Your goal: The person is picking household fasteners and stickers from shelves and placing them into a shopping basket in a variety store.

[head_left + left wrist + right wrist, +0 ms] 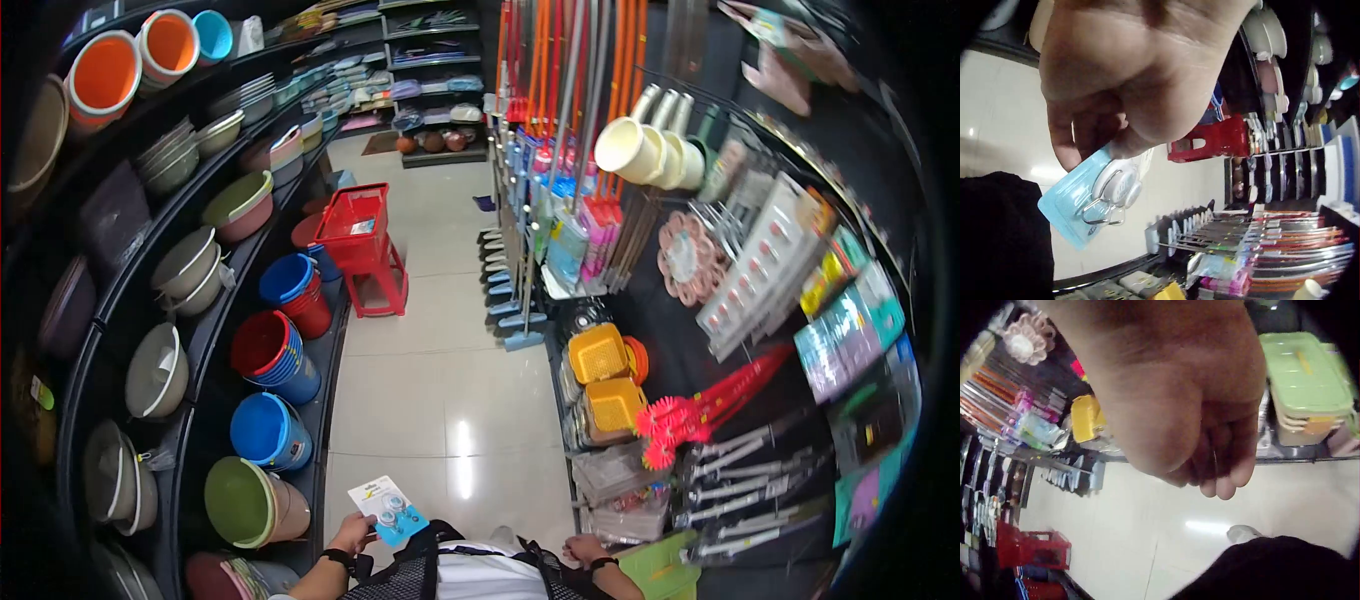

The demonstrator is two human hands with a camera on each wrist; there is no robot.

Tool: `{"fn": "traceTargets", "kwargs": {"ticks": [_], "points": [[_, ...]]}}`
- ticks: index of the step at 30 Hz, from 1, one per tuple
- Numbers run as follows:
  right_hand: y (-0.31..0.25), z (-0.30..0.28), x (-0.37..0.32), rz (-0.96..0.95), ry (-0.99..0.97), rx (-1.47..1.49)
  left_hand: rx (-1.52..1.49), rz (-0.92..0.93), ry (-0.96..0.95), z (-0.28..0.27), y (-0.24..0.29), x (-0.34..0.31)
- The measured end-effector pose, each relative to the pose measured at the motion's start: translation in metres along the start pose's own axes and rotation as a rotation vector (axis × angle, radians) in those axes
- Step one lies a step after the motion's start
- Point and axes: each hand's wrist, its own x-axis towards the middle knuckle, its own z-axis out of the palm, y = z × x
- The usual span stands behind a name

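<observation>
My left hand point(352, 534) pinches a blister-carded pack of hooks point(390, 512) by its edge, low in the head view. The card is white and light blue, with two round hooks on its front. Up close in the left wrist view, the pack point(1071, 201) shows a round white base and bent wire hooks, and the left hand point(1135, 75) has thumb and fingers on its top edge. At my other side the right hand point(585, 549) hangs with loosely curled fingers and holds nothing. In the right wrist view that hand point(1179, 406) is over the aisle floor.
Shelves of buckets point(265, 428) and basins line the left side. A red basket point(352, 212) tops a red stand in the aisle. On the right hang brushes point(660, 425), ladles point(640, 148) and mops, above yellow baskets point(598, 353) and a green-lidded box point(1307, 375). The tiled floor point(410, 400) runs ahead.
</observation>
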Motion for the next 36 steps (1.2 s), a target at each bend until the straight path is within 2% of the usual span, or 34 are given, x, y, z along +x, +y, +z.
{"fn": "traceTargets", "kwargs": {"ticks": [3,8,10,12,14,16,18,22,23,25,28,32,36], "points": [[-0.117,0.003,0.032,-0.112,0.013,-0.040,-0.204,0.123,-0.068,0.014,0.056,0.016],[-0.278,0.046,0.079,-0.153,-0.049,-0.142,-0.368,0.141,-0.126,0.020,0.159,0.074],[-0.336,0.067,0.086,-0.257,-0.015,-0.138,-0.388,0.219,-0.219,0.020,0.220,0.095],[-0.389,0.092,0.085,-0.215,-0.023,-0.138,-0.390,0.221,-0.242,0.012,0.279,0.111],[-0.444,0.118,0.087,-0.312,-0.193,-0.087,-0.341,0.243,-0.312,0.006,0.343,0.121],[-0.510,0.143,0.087,-0.444,-0.214,-0.414,-0.338,0.231,-0.355,0.006,0.403,0.121],[-0.600,0.176,0.069,-0.449,-0.333,-0.226,-0.306,0.291,-0.478,0.008,0.449,0.144],[-0.747,0.249,0.027,-0.616,-0.352,-0.080,-0.316,0.277,-0.539,0.017,0.533,0.162],[-0.769,0.258,0.035,-0.600,-0.350,-0.070,-0.354,0.291,-0.564,0.018,0.550,0.166],[-0.807,0.271,0.057,-0.707,-0.351,-0.244,-0.360,0.262,-0.562,0.020,0.577,0.183],[-0.860,0.284,0.098,-0.759,-0.313,-0.284,-0.334,0.246,-0.539,0.016,0.623,0.224],[-0.944,0.293,0.152,-0.756,-0.377,-0.328,-0.243,0.232,-0.486,0.013,0.688,0.282],[-1.048,0.302,0.189,-0.726,-0.444,-0.309,-0.316,0.209,-0.470,0.017,0.763,0.327]]}}
